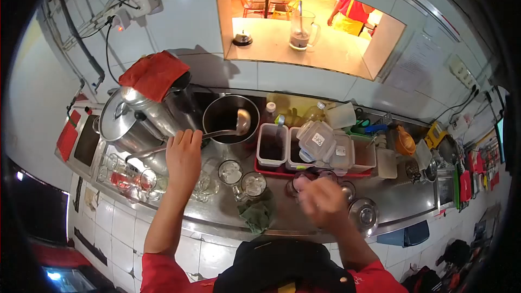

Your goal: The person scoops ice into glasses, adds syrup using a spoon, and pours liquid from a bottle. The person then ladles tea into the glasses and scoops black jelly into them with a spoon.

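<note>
Ladle in left hand at the steel pot; right hand over near side of counter

Head view: left hand wrapped round the handle of a long ladle, grip closed. Ladle bowl sits at the right part of the open steel pot, handle running out left across the rim. Pot looks dark inside; level can't be read.

Right hand is blurred, fingers bent, by the small dark glasses at the near edge of the red tray. Can't tell if it's holding anything.

Just near of the pot: two glass mugs of ice, green cloth right beside them. More clear glasses to the left.

Red tray carries plastic tubs, loose lids stacked on the middle ones. Round steel lid near right.

Far left: big lidded pot, red cloth draped over a tall steel container. Far side, through the hatch: glass jug on the ledge, another person beyond.
</note>
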`<state>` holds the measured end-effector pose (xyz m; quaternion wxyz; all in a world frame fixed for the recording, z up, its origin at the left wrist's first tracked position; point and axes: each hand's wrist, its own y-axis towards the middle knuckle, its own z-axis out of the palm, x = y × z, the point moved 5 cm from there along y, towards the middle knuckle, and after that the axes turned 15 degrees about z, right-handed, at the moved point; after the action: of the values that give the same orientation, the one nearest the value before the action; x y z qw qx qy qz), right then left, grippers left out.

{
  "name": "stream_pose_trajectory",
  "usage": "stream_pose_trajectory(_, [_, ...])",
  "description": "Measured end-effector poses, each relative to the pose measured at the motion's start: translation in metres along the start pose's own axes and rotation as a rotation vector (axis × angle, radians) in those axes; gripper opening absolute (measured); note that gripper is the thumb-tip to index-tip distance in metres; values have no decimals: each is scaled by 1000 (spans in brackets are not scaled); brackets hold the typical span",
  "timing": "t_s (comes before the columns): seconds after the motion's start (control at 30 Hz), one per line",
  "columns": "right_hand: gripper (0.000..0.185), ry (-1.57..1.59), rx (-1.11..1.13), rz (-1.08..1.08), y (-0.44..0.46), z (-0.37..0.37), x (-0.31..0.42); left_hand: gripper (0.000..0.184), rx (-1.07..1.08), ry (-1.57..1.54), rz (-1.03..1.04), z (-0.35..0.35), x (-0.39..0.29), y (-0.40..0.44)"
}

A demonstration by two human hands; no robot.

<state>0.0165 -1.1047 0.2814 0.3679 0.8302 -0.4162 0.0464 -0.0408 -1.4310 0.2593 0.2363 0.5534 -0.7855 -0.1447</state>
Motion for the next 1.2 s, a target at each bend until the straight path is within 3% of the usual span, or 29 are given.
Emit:
stream_pose_trajectory(0.07, [40,224,231,9,9,33,28,16,-79,-99,-57,-31,-14,3])
stream_pose_trajectory(0.13, [45,221,266,-61,20,64,49,16,-166,-179,-130,-46,-17,2])
stream_pose_trajectory(0.2, [59,148,235,-168,27,96,55,10,-158,-897,-364,-35,-16,-3])
stream_pose_trajectory(0.23, [59,161,247,-193,32,106,54,10,-168,-881,-390,-34,-19,-3])
stream_pose_trajectory(0.3, [73,-22,114,-274,45,114,50,6,-242,-1628,-690,-8,-32,-5])
stream_pose_trajectory(0.37, [77,-64,148,-314,60,123,43,10,-313,-1891,-733,4,-47,2])
stream_pose_trajectory(0.43, [81,64,47,-212,76,122,33,14,-312,-1907,-783,19,-54,10])
stream_pose_trajectory(0.47, [82,39,183,-144,87,117,33,14,-308,-1867,-812,28,-54,13])
stream_pose_trajectory(0.57, [75,69,151,-205,103,128,23,16,-234,-1741,-874,55,-51,18])
stream_pose_trajectory(0.63, [68,53,170,-211,111,142,12,21,-155,-1733,-808,79,-51,20])
stream_pose_trajectory(0.67, [63,66,256,-173,118,146,6,27,-146,-1687,-685,82,-46,21])
stream_pose_trajectory(0.7, [59,78,345,-133,123,154,1,27,-155,-1690,-694,86,-46,12])
stream_pose_trajectory(0.73, [41,135,241,-93,128,166,-11,29,-126,-1394,-665,61,-42,4])
stream_pose_trajectory(0.77, [41,136,249,-103,133,181,-19,30,-94,-1097,-629,44,-39,-6])
stream_pose_trajectory(0.8, [35,223,238,-97,138,190,-29,39,-175,-1133,-579,38,-45,-25])
stream_pose_trajectory(0.87, [23,268,248,-123,144,210,-45,46,115,-1308,-733,22,-66,-64])
stream_pose_trajectory(0.9, [23,271,251,-123,144,234,-61,46,116,-1307,-737,40,-83,-89])
stream_pose_trajectory(0.97, [20,702,295,-47,139,278,-95,63,76,-842,-640,96,-115,-141])
stream_pose_trajectory(1.0, [21,505,380,76,140,278,-94,63,80,-843,-645,112,-126,-150])
stream_pose_trajectory(1.07, [23,445,411,146,141,268,-78,79,-189,-511,-594,116,-145,-155])
stream_pose_trajectory(1.2, [33,245,412,203,155,298,-103,70,-267,-737,-644,155,-160,-161])
